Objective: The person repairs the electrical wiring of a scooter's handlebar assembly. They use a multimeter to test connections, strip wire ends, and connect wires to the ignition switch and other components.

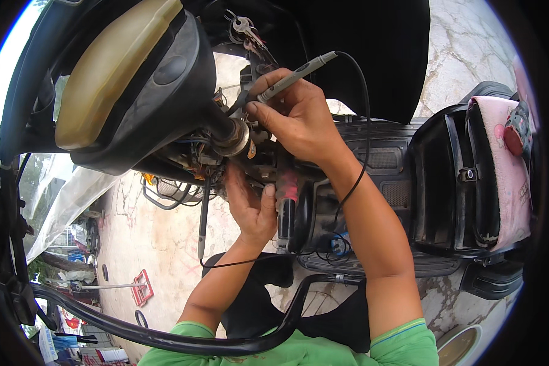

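My right hand (299,116) is closed on a grey test probe (296,76), its black lead curving down past my forearm. The probe's tip end points into the wiring beside the steering column (232,137) of a scooter; the contact point is hidden. Lower down, my left hand (250,210) reaches up under the column, fingers stretched out and thumb apart, fingertips partly hidden by parts. A second grey probe (202,235) hangs upright just left of it, its upper end among the exposed wires (195,155) and its lead trailing right. Beside my left thumb is a black cylindrical part (286,219).
A yellowed headlight (119,73) in a black housing fills the upper left. Keys (243,25) hang near the top. A black tube bar (226,346) crosses before me. On the footboard (372,155) lies a blue object (340,245); the seat (448,177) stands right.
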`<state>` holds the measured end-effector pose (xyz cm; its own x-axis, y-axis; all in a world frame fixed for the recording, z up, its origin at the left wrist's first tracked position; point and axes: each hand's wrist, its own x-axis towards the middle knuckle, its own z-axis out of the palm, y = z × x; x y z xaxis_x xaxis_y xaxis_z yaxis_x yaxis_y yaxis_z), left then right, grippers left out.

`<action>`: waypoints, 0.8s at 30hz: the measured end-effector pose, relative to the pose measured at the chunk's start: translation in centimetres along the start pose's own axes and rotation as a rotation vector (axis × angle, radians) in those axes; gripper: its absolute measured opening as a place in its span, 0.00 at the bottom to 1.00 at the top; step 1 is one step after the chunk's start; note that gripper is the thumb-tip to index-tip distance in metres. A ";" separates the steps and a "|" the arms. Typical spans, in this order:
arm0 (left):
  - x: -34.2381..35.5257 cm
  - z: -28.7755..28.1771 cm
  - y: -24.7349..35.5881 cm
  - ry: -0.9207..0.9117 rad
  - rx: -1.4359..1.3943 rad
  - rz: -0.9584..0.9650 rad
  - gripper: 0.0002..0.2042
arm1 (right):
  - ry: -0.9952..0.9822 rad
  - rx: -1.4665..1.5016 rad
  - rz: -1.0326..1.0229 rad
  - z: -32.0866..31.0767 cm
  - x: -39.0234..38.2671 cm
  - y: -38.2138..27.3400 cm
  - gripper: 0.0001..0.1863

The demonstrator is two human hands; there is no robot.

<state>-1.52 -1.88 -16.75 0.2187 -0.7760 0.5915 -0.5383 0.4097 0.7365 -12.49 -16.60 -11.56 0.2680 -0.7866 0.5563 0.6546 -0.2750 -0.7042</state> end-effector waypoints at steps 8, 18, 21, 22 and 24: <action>1.9 0.8 0.8 0.006 -0.172 -0.085 0.34 | 0.089 -0.016 0.011 0.7 -0.8 0.1 0.09; 3.3 1.1 1.1 0.134 -0.045 -0.141 0.28 | 0.082 -0.026 0.023 1.0 -1.2 -0.2 0.11; 3.5 0.9 0.9 0.109 -0.037 -0.142 0.26 | 0.098 -0.043 0.039 0.9 -1.5 0.0 0.11; 3.8 0.8 0.9 0.097 -0.063 -0.143 0.26 | 0.087 -0.020 0.031 0.9 -1.4 0.0 0.12; 4.3 0.6 1.5 0.055 -0.197 -0.164 0.26 | 0.075 0.026 0.025 0.9 -1.7 0.1 0.12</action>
<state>-1.88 -4.89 -13.25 0.3370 -0.8146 0.4722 -0.3239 0.3706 0.8705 -12.23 -14.76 -12.13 0.2311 -0.8327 0.5032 0.6669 -0.2410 -0.7051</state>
